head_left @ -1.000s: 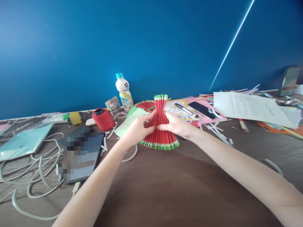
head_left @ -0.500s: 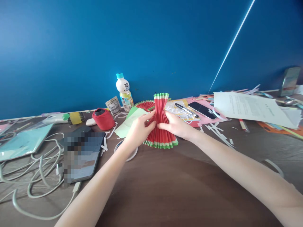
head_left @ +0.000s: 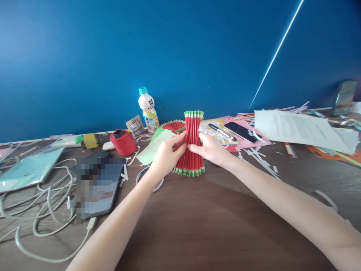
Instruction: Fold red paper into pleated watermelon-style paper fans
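Note:
A pleated red paper fan (head_left: 192, 160) with green and white edges stands upright between my hands, pinched narrow at its middle and flared at top and bottom. My left hand (head_left: 170, 152) grips its left side, thumb across the front pleats. From the right, my right hand (head_left: 210, 148) holds it the same way, its thumb pointing inward. Both hands' other fingertips are partly hidden behind the folds. Behind the left hand lie pale green paper (head_left: 153, 148) and a second red pleated fan (head_left: 172, 125), opened out.
Left of the hands are a white bottle (head_left: 149, 113), a red roll (head_left: 123, 143), a tablet (head_left: 104, 195) and looped white cables (head_left: 46, 222). To the right lie a phone (head_left: 242, 131), a pen (head_left: 221, 131), paper scraps (head_left: 262, 160) and a printed sheet (head_left: 299, 130).
The fan's lower flare has drawn in from the right and is narrower now. My right hand has shifted slightly, and both hands keep their hold.

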Available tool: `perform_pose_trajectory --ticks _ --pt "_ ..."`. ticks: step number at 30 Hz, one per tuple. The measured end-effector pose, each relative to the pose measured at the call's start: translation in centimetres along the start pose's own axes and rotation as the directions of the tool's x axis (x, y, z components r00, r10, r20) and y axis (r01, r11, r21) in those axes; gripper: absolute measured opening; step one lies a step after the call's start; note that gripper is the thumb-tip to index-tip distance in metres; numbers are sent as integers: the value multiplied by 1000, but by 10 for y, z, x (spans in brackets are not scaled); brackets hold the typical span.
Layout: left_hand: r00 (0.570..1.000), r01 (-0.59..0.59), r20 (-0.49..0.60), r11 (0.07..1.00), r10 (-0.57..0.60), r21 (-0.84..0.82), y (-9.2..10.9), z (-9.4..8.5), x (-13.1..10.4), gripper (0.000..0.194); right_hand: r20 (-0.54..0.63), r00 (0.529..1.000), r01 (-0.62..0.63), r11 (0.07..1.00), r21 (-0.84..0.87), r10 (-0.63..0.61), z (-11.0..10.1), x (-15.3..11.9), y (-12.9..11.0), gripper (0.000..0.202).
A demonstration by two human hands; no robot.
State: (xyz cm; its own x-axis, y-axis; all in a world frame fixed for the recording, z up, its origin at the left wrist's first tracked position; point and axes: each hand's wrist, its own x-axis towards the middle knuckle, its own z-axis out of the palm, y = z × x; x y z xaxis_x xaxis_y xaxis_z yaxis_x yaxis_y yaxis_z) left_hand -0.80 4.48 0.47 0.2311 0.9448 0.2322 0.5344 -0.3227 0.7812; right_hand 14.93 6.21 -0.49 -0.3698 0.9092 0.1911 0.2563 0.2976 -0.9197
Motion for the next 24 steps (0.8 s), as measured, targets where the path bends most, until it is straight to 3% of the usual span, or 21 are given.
perform_pose_trajectory --ticks 8,17,20,24 --pt "999 36 -30 999 -36 -10 4 0 0 44 34 999 9 1000 -24 -8 -2 0 0 33" --pt "972 85 228 988 -54 -128 -5 -15 4 68 51 999 -19 977 214 8 -8 2 1 33" --pt "975 70 220 981 -29 -181 -9 -16 6 68 100 993 -84 961 262 59 -8 1 0 34" --pt "979 136 184 957 -90 -255 -9 -16 7 70 124 991 -84 944 319 46 -9 1 -2 42"
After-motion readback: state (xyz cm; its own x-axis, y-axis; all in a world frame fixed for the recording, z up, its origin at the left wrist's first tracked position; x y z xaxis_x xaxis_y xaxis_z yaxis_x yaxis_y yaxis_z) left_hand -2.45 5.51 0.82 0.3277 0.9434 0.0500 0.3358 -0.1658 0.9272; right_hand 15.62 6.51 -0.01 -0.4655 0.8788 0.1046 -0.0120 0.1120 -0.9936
